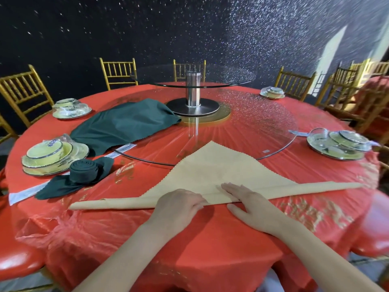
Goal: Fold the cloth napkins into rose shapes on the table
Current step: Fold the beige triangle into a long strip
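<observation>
Hands on the beige triangular cloth napkin, spread on the red plastic-covered round table before me: my left hand curls its fingers over the rolled near edge, my right hand presses flat beside it, fingers straight.

Beige napkin, a triangle with its near edge rolled, tip on the glass turntable's near rim; dark rolled napkin left of that rim
</observation>
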{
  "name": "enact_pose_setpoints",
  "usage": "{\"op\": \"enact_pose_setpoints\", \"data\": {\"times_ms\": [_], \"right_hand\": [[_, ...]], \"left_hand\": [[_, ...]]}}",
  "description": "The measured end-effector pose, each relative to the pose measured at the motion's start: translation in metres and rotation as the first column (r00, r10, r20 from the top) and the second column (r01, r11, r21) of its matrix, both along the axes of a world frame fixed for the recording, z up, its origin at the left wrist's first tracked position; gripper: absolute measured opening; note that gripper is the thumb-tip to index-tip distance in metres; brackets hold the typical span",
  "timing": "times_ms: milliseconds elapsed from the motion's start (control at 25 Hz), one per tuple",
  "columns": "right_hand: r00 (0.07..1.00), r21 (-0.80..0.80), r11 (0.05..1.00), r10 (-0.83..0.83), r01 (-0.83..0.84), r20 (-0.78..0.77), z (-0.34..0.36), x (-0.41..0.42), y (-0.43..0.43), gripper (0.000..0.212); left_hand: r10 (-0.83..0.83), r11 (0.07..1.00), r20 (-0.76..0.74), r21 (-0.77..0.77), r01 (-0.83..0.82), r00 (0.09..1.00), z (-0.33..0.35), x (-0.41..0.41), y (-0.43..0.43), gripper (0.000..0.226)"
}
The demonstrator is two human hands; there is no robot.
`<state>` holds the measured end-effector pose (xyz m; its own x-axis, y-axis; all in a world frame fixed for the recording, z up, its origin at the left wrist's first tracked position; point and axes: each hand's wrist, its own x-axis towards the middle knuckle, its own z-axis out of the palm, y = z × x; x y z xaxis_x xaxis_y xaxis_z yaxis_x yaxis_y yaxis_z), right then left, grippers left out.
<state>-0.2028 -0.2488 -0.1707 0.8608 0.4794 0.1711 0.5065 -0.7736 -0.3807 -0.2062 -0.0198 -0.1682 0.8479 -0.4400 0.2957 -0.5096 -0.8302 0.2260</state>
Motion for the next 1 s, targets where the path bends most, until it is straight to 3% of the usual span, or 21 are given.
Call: {"op": "enact_pose_setpoints", "data": {"times_ms": [200, 360, 600, 760, 880, 1000], "right_hand": [[0.977, -0.04, 0.993, -0.102, 0.111, 0.189, 0.001, 0.001, -0.032, 0.032], [0.944, -0.074, 0.991, -0.081, 0.11, 0.321, 0.003, 0.001, -0.036, 0.025], [0.965, -0.104, 0.993, -0.032, 0.061, 0.26, 0.007, -0.005, -0.042, 0.031], [0.948, 0.011, 0.973, -0.226, 0.23, 0.225, 0.009, 0.001, -0.037, 0.02], [0.919, 0.048, 0.962, -0.27, 0.267, 0.288, 0.002, 0.005, -0.033, 0.011], [0.915, 0.017, 0.964, -0.256, 0.264, 0.312, -0.007, 0.007, -0.033, 0.021]], "left_hand": [[-0.025, 0.985, 0.006, -0.173, 0.025, 1.0, -0.004, 0.001, 0.006, 0.029], [0.002, 0.991, 0.091, -0.133, 0.01, 0.996, -0.004, 0.003, 0.001, 0.025], [-0.018, 0.993, 0.127, -0.113, 0.032, 0.992, -0.002, -0.01, 0.0, 0.027], [0.112, 0.969, -0.013, -0.22, -0.112, 0.994, 0.01, -0.005, -0.005, 0.029], [0.151, 0.97, -0.011, -0.188, -0.151, 0.988, 0.009, 0.004, -0.007, 0.01], [0.11, 0.99, 0.039, -0.097, -0.106, 0.993, 0.004, 0.01, -0.013, 0.014]]}}
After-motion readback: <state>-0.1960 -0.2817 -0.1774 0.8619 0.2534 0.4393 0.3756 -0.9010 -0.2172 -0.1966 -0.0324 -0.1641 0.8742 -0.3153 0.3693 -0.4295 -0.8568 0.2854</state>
